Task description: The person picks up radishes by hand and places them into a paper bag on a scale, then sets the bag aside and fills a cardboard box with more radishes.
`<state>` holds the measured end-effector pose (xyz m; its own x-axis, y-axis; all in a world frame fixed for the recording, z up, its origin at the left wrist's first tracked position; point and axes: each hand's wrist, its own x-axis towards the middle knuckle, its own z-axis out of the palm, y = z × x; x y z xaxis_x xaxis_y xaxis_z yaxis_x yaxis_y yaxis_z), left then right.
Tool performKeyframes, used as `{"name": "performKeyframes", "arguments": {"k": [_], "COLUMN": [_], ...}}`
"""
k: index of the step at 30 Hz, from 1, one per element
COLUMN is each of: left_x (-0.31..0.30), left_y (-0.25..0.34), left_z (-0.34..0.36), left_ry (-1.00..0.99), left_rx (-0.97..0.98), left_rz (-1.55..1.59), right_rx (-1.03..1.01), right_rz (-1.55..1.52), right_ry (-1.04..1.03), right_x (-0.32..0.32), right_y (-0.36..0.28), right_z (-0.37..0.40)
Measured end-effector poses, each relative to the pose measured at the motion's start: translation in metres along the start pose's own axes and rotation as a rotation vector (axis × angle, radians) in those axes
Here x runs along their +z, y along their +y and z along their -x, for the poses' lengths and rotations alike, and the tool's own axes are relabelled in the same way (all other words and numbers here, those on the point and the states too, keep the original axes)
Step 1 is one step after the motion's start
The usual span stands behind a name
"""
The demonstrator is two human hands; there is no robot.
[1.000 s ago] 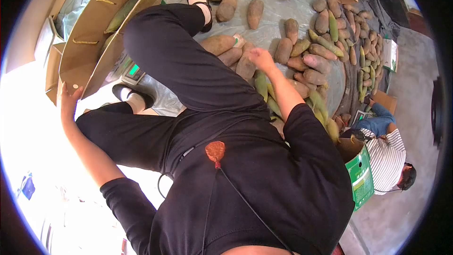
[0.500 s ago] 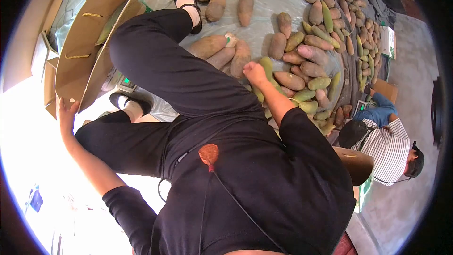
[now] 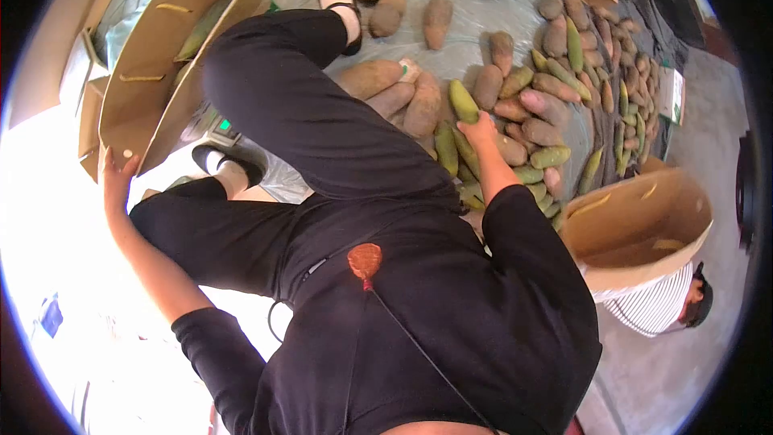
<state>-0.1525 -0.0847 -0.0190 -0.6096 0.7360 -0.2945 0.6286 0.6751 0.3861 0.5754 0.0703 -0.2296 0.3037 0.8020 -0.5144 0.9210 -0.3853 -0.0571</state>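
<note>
Your right hand [image 3: 481, 132] grasps the green vegetable [image 3: 463, 101] near one end; hold it gently. Your left hand [image 3: 118, 180] touches the box [image 3: 150, 52]; whether it grips is unclear.

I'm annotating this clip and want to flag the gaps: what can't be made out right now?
All in the head view:
Near end of the green vegetable: covered by the right hand.
Much of the inside of the tall carton: behind its own wall.
Any reading on the green display: too small.
The other person's hands: behind the open carton.
</note>
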Motion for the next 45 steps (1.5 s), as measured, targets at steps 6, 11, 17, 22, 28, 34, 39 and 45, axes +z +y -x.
{"name": "performKeyframes", "arguments": {"k": [6,11,17,22,28,34,39,45], "left_x": [0.005,0.008,0.010,0.008,0.008,0.005,-0.003,0.002], "left_y": [0.025,0.037,0.042,0.047,0.052,0.057,0.072,0.062], "left_z": [0.013,0.017,0.021,0.021,0.021,0.023,0.029,0.026], "left_ry": [0.021,0.115,0.151,0.173,0.163,0.128,0.120,0.149], "left_rx": [-0.065,-0.061,-0.100,-0.121,-0.160,-0.178,-0.178,-0.155], "left_rz": [0.114,0.004,-0.003,-0.189,-0.120,-0.095,-0.234,-0.198], "right_rx": [0.054,0.113,0.016,0.125,0.251,-0.041,-0.600,-1.214], "right_rz": [0.121,0.187,0.013,-0.013,-0.587,-0.851,-0.716,-0.498], "right_ry": [-0.085,-0.069,-0.064,-0.236,-0.322,-0.388,-0.265,-0.015], "right_x": [-0.025,-0.007,0.016,0.024,0.026,-0.055,-0.148,-0.218], "right_y": [-0.024,-0.024,-0.016,-0.012,-0.012,-0.090,-0.211,-0.340], "right_z": [0.009,-0.005,-0.009,-0.016,-0.012,0.015,0.048,0.083]}}
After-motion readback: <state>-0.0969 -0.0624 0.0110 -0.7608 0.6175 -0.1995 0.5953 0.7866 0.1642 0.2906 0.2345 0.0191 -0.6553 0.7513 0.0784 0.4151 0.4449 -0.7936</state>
